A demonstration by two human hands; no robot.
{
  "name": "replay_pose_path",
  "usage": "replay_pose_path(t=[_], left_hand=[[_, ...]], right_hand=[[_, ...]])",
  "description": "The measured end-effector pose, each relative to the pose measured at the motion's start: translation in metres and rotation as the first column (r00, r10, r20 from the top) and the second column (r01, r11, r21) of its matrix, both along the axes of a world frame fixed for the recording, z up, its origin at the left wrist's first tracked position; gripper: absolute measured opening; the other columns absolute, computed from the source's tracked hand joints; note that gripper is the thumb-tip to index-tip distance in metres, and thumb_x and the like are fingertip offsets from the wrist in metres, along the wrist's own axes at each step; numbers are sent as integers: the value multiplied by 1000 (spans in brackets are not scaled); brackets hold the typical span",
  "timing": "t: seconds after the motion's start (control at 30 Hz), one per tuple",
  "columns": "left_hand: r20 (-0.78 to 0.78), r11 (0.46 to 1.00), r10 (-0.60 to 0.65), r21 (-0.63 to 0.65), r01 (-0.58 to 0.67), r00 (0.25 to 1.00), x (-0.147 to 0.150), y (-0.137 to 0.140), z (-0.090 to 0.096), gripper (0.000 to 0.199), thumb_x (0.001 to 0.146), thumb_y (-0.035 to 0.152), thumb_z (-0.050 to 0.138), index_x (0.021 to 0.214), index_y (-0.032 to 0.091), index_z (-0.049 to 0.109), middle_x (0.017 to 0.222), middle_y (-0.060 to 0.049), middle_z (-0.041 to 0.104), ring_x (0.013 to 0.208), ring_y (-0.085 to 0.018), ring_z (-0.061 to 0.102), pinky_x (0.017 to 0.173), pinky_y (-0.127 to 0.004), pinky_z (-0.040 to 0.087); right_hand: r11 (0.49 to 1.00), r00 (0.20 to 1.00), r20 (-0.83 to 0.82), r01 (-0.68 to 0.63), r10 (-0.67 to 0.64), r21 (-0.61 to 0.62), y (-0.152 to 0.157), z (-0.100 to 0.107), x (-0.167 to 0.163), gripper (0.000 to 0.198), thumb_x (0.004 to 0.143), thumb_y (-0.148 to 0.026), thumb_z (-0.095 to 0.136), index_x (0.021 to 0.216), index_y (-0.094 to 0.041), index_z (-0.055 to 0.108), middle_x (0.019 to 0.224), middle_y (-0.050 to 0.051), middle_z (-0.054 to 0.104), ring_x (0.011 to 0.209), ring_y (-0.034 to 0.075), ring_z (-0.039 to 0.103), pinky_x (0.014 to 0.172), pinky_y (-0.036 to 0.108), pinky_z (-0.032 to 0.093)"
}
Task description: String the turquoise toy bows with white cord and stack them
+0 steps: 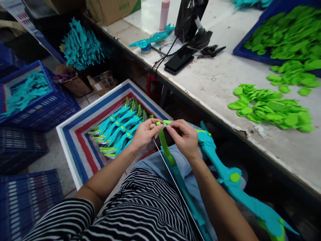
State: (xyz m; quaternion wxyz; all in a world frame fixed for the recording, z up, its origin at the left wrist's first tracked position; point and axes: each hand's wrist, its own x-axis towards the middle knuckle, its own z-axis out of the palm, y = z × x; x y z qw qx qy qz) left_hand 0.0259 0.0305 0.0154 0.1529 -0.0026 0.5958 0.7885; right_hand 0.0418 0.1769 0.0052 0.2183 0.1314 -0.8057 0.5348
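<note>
In my lap lies a teal plastic toy bow (pixel 223 170) with green end pieces and green hexagonal studs. Another teal length with a green tip (pixel 165 144) runs up between my wrists; whether it is part of the same bow I cannot tell. My left hand (pixel 146 134) is closed in a pinch on a thin white string (pixel 170 172) right at this green tip. My right hand (pixel 185 137) pinches the string from the other side, fingertips almost touching the left ones. The string trails down across my striped shirt. What the fingertips cover is hidden.
A lined tray (pixel 72 134) at left holds several similar bows (pixel 117 129). Blue crates (pixel 47 103) stand beyond it. On the white workbench (pixel 208 90) are green plastic pieces (pixel 281 108), a blue bin (pixel 250 55), a phone (pixel 179 62), a fan (pixel 188 20) and a pink bottle (pixel 164 15).
</note>
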Motion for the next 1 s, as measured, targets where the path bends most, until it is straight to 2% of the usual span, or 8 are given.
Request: replay_pose_path(t=[0.27,0.4,0.5,0.6,0.73,0.77,0.87,1.0], left_hand=[[33,999,-26,-22,27,999,0,1,2,48,62,52,76,84,14,56,43,10,44,39,-4,37,41,-18,23],[-40,958,-86,-278,72,995,-1,-2,5,32,72,41,69,87,16,57,47,9,44,41,-6,40,43,-18,28],[-278,834,-121,-549,-54,953,-1,-4,7,14,73,26,66,81,17,60,66,3,57,61,-10,52,57,-20,40],[-451,790,-163,-593,-158,878,2,-3,5,10,74,13,58,82,17,62,84,-1,62,78,-13,56,72,-23,45],[-466,845,-257,-533,-37,847,2,6,5,21,75,5,49,76,17,67,83,-2,62,82,-13,57,79,-24,45],[-428,855,-273,-519,14,862,-1,9,6,21,76,6,51,75,16,69,82,-3,62,83,-14,58,80,-24,45],[-232,903,-280,-392,174,931,-14,16,13,18,82,17,54,79,14,71,85,-4,66,86,-15,60,82,-25,46],[-135,914,-234,-368,171,963,-29,11,32,14,81,18,59,70,11,66,88,-6,66,83,-14,60,80,-25,47]], right_hand=[[986,997,-83,17,-4,164,7,3,-2,10,86,-24,60,78,-20,63,75,3,64,71,17,60,63,31,48],[956,982,-188,43,13,291,7,4,-3,8,87,-22,60,79,-20,62,76,3,63,73,17,59,64,30,47],[935,975,-221,95,-18,342,25,0,-14,11,87,-23,58,77,-21,61,75,3,62,72,18,57,64,30,44],[886,913,-255,382,-318,262,66,-5,-36,16,82,-25,63,67,-21,59,64,2,56,61,17,51,58,31,38],[661,651,-235,749,-722,42,87,4,-42,23,76,-21,67,59,-21,52,55,-1,45,52,15,42,52,31,31],[684,670,-245,729,-701,37,77,8,-35,20,78,-21,66,62,-20,54,57,-1,47,53,15,44,53,30,33],[881,858,-343,451,-383,142,24,15,-1,10,85,-19,60,75,-20,59,72,2,60,69,17,58,64,31,44],[953,928,-297,274,-226,130,-26,3,27,6,86,-15,58,84,-20,59,80,2,63,76,16,61,67,30,49]])
